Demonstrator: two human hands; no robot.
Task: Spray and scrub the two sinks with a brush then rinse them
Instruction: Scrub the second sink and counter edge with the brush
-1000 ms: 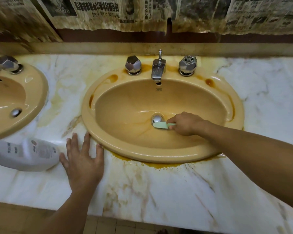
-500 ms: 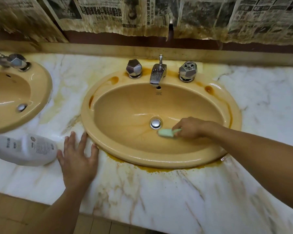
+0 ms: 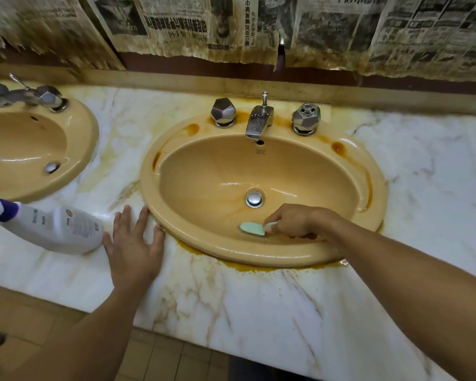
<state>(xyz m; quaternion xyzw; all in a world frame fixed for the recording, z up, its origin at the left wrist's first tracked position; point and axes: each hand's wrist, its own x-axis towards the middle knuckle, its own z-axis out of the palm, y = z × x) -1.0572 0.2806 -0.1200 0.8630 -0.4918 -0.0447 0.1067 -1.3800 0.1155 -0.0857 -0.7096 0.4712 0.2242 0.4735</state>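
As right hand (image 3: 294,222) grips brush (image 3: 252,229), bottle label (image 3: 83,226) blurred

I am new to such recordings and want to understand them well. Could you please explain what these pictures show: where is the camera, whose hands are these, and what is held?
There is no machine here: a person works with bare hands. Every picture comes from one wide-angle camera on the person's head, looking forward and down, so the arms enter from below. The right hand grips a small green brush, whose head lies on the front wall of the yellow sink, nearer to us than the drain. The left hand rests flat, fingers straight, on the marble counter beside that sink's rim. Next to it a white spray bottle lies on its side. A second sink shows at the left edge. Old newspaper hangs on the wall behind.
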